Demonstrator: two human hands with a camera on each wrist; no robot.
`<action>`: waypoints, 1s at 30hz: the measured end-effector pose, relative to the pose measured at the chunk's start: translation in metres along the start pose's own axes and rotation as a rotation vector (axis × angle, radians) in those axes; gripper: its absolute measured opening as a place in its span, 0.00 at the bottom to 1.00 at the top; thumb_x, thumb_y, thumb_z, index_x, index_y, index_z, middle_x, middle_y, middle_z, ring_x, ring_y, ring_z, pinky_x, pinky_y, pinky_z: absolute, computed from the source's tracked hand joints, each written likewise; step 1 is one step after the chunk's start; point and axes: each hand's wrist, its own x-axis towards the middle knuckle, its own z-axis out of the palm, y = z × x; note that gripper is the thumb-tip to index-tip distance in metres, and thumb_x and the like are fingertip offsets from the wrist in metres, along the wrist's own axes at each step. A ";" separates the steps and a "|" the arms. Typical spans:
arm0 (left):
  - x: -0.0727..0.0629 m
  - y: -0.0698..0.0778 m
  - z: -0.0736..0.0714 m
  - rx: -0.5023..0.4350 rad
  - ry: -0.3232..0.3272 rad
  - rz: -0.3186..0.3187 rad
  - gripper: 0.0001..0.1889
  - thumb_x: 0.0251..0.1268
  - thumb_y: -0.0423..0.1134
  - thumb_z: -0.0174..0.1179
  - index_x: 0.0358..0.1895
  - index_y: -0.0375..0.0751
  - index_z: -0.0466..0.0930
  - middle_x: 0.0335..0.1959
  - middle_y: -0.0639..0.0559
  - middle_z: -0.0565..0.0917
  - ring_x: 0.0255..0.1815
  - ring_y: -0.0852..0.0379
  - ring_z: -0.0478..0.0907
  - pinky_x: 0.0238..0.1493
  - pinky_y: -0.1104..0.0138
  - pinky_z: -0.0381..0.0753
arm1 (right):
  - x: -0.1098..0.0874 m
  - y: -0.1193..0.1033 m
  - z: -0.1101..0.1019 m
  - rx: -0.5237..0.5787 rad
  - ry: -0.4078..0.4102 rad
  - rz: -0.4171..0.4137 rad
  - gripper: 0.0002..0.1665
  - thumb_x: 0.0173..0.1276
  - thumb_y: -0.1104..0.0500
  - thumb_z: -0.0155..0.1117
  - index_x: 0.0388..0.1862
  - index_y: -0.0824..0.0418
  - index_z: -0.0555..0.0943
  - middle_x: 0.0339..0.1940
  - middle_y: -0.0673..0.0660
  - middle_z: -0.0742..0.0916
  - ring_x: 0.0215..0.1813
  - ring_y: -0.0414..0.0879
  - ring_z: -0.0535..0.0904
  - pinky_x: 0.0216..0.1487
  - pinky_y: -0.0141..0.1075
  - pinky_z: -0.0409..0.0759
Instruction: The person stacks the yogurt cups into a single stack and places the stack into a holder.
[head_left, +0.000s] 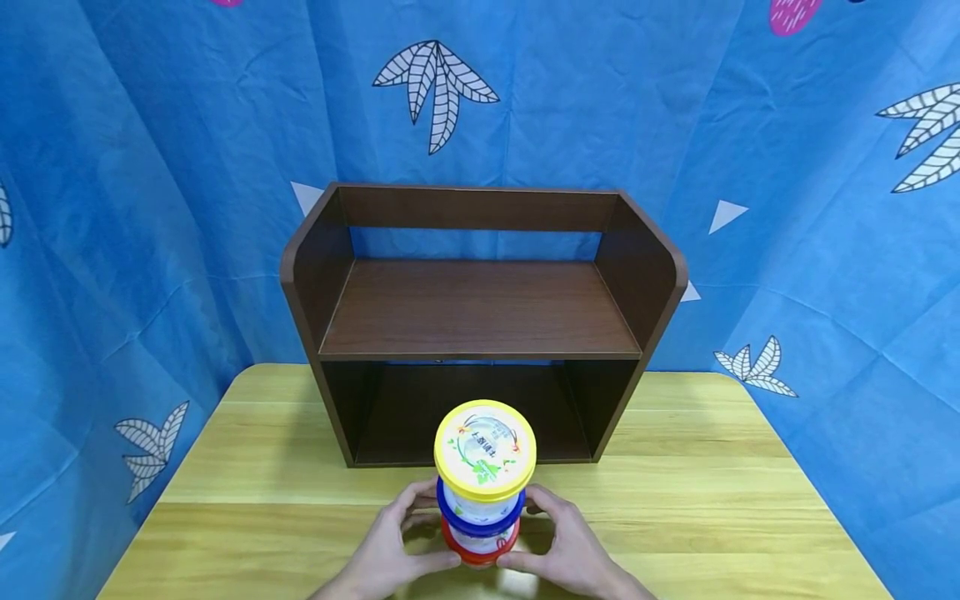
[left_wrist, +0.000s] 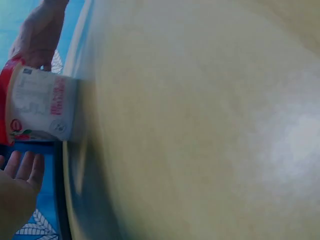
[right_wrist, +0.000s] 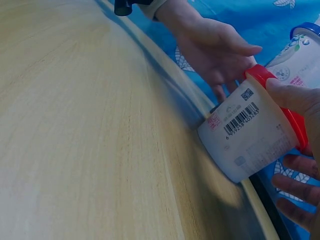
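Three tubs stand stacked upright, overlapping the shelf's front in the head view. On top is the yellow-lidded tub [head_left: 485,450], over the blue-lidded tub [head_left: 482,510]. Lowest comes the red-lidded tub [right_wrist: 245,135], white with a barcode, its base close over the table. My left hand [head_left: 390,537] holds the left side of this lowest tub, its thumb by the red lid and its fingers behind. From the right, my right hand [head_left: 573,542] grips it, thumb pressed on the red lid in the right wrist view and the lower fingers spread.
A dark brown two-level shelf [head_left: 480,304] stands behind the stack on the light wooden table [head_left: 712,500]. Its side panels rise at both ends, and the middle board lies above the tubs. A blue patterned cloth [head_left: 570,100] hangs behind and at both sides.
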 end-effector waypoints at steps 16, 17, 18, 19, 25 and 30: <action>0.006 -0.009 0.012 -0.050 -0.046 -0.041 0.42 0.59 0.45 0.79 0.74 0.45 0.66 0.70 0.43 0.78 0.72 0.41 0.77 0.63 0.80 0.77 | 0.001 0.001 0.000 -0.006 0.005 -0.029 0.38 0.59 0.45 0.84 0.67 0.41 0.78 0.57 0.41 0.89 0.58 0.36 0.85 0.58 0.41 0.88; 0.006 -0.009 0.013 -0.045 -0.042 -0.042 0.42 0.59 0.45 0.80 0.73 0.45 0.66 0.69 0.43 0.78 0.72 0.41 0.77 0.63 0.80 0.77 | 0.001 0.001 0.001 -0.005 0.005 -0.031 0.38 0.59 0.45 0.84 0.67 0.41 0.78 0.57 0.41 0.89 0.58 0.36 0.85 0.58 0.41 0.89; 0.006 -0.009 0.014 -0.040 -0.037 -0.042 0.42 0.59 0.45 0.80 0.73 0.44 0.66 0.69 0.43 0.78 0.72 0.41 0.77 0.63 0.80 0.77 | 0.001 0.001 0.001 -0.004 0.004 -0.032 0.38 0.59 0.45 0.84 0.67 0.41 0.78 0.57 0.41 0.89 0.58 0.36 0.85 0.58 0.41 0.89; 0.007 -0.009 0.015 -0.034 -0.034 -0.043 0.42 0.58 0.45 0.80 0.73 0.45 0.66 0.68 0.43 0.78 0.72 0.41 0.77 0.64 0.78 0.78 | 0.001 0.002 0.001 -0.005 0.005 -0.033 0.38 0.59 0.45 0.84 0.67 0.41 0.78 0.57 0.41 0.89 0.58 0.36 0.85 0.57 0.41 0.89; 0.008 -0.009 0.019 -0.005 -0.009 -0.061 0.43 0.57 0.47 0.81 0.72 0.47 0.66 0.68 0.46 0.79 0.73 0.42 0.76 0.73 0.52 0.81 | 0.001 0.002 0.000 0.001 0.005 -0.038 0.37 0.59 0.45 0.84 0.66 0.41 0.78 0.56 0.41 0.89 0.57 0.35 0.85 0.57 0.42 0.89; 0.009 -0.010 0.021 -0.028 -0.012 -0.099 0.45 0.58 0.49 0.80 0.75 0.49 0.64 0.71 0.47 0.77 0.74 0.41 0.76 0.73 0.45 0.79 | 0.000 0.002 0.001 0.008 0.004 -0.030 0.37 0.59 0.46 0.84 0.66 0.41 0.78 0.56 0.41 0.89 0.57 0.35 0.85 0.57 0.40 0.88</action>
